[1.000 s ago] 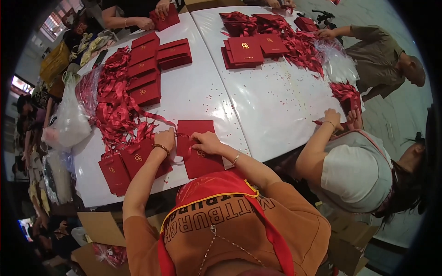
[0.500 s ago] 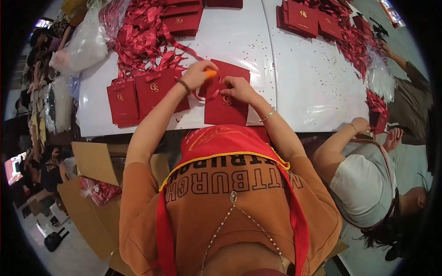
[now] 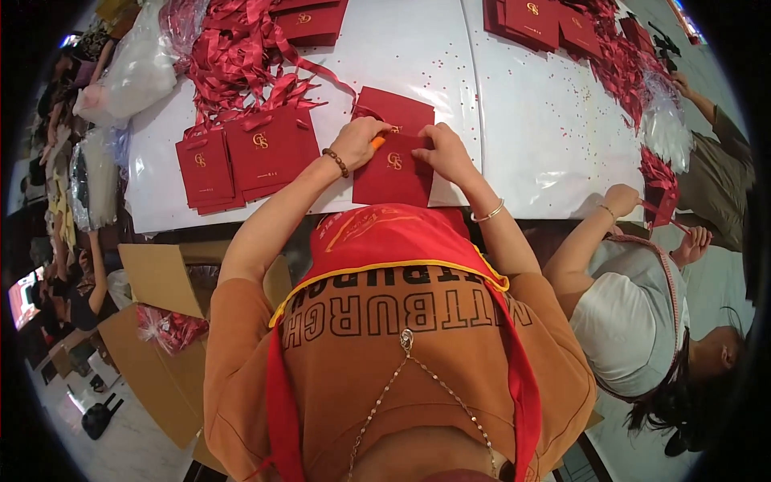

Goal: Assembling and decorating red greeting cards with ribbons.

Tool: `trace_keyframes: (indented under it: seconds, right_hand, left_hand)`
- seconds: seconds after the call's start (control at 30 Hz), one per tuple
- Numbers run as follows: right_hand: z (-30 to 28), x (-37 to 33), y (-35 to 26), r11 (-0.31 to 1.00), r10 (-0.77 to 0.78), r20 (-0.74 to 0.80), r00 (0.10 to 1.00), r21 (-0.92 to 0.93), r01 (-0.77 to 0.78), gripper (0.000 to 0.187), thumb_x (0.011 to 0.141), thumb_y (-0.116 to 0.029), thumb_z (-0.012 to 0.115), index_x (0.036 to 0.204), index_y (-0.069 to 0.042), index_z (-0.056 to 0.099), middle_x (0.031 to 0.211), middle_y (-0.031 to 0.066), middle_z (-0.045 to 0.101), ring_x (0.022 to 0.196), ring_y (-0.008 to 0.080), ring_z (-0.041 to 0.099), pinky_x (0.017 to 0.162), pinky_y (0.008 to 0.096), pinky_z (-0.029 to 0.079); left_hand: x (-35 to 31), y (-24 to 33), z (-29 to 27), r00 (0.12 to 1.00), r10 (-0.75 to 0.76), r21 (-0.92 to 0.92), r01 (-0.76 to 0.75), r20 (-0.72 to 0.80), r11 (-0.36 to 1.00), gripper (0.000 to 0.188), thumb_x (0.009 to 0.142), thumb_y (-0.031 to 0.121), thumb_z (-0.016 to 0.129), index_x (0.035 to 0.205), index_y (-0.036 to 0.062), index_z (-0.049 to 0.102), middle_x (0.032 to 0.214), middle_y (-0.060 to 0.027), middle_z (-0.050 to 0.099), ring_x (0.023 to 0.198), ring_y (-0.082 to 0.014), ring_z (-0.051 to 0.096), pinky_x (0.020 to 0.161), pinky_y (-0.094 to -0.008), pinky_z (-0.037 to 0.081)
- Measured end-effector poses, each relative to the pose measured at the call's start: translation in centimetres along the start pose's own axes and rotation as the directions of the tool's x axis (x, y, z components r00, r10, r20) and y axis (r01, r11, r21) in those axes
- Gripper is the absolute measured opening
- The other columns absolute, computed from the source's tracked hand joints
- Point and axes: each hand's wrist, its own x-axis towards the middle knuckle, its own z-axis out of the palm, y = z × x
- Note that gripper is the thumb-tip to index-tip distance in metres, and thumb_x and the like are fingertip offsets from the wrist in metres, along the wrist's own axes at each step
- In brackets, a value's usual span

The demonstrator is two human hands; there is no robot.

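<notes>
A flat dark-red paper gift bag with a gold emblem lies at the table's near edge in front of me. Another red bag lies beneath it, its upper part showing beyond. At the top left of the near bag, my left hand has its fingers closed on the edge, with a small orange piece showing at them. My right hand pinches the bag's upper right edge between thumb and fingers. A red satin ribbon runs from the pile toward my left hand; its end is hidden.
Left of my hands stand finished-looking red bags with ribbon handles, below a tangled ribbon pile. More bags lie far right. A co-worker's hand handles a small red bag at right. An open cardboard box stands lower left.
The ribbon loop that hung between my hands no longer shows over the bag. My right hand has moved right to the bag's edge; my left has lowered slightly.
</notes>
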Motion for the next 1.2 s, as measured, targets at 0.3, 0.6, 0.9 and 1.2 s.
trace_keyframes:
  seconds: [0.3, 0.6, 0.9, 1.2]
  right_hand:
    - [-0.4, 0.1, -0.9, 0.939, 0.174, 0.097, 0.980, 0.283, -0.195, 0.022, 0.076, -0.011, 0.065, 0.095, -0.001, 0.060, 0.074, 0.0117, 0.062, 0.066, 0.0171, 0.057, 0.063, 0.0289, 0.045]
    - [0.1, 0.1, -1.2, 0.906, 0.202, 0.134, 0.970, 0.352, -0.237, 0.027, 0.079, -0.013, 0.063, 0.103, -0.001, 0.060, 0.082, 0.0076, 0.061, 0.073, 0.0125, 0.054, 0.067, 0.0260, 0.045]
    - [0.2, 0.1, -1.3, 0.930, 0.182, 0.096, 0.979, 0.305, -0.203, 0.029, 0.079, -0.014, 0.063, 0.104, 0.000, 0.059, 0.083, 0.0086, 0.061, 0.074, 0.0135, 0.055, 0.068, 0.0268, 0.045]
    - [0.2, -0.3, -1.1, 0.919, 0.198, 0.110, 0.974, 0.325, -0.223, 0.029, 0.079, -0.014, 0.063, 0.104, 0.000, 0.059, 0.084, 0.0095, 0.062, 0.075, 0.0139, 0.056, 0.069, 0.0271, 0.045]
  left_hand:
    - [-0.6, 4.3, 1.7, 0.957, -0.272, -0.326, 0.227, -0.099, 0.918, 0.015, 0.075, 0.008, 0.057, 0.089, 0.0035, 0.061, 0.081, -0.0151, 0.064, 0.076, -0.0292, 0.062, 0.068, -0.0362, 0.048]
    - [-1.4, 4.9, 1.9, 0.940, -0.296, -0.084, 0.285, -0.169, 0.955, 0.013, 0.074, 0.015, 0.060, 0.081, 0.0046, 0.063, 0.070, -0.0130, 0.062, 0.064, -0.0266, 0.061, 0.059, -0.0347, 0.046]
    - [-1.4, 4.1, 2.7, 0.928, -0.304, -0.154, 0.275, -0.217, 0.949, 0.014, 0.073, 0.013, 0.061, 0.084, 0.0053, 0.064, 0.068, -0.0121, 0.063, 0.059, -0.0220, 0.060, 0.055, -0.0324, 0.045]
    - [-1.7, 4.7, 2.9, 0.939, -0.258, -0.066, 0.250, -0.226, 0.966, 0.015, 0.073, 0.013, 0.062, 0.085, 0.0056, 0.064, 0.067, -0.0129, 0.062, 0.055, -0.0248, 0.059, 0.053, -0.0344, 0.045]
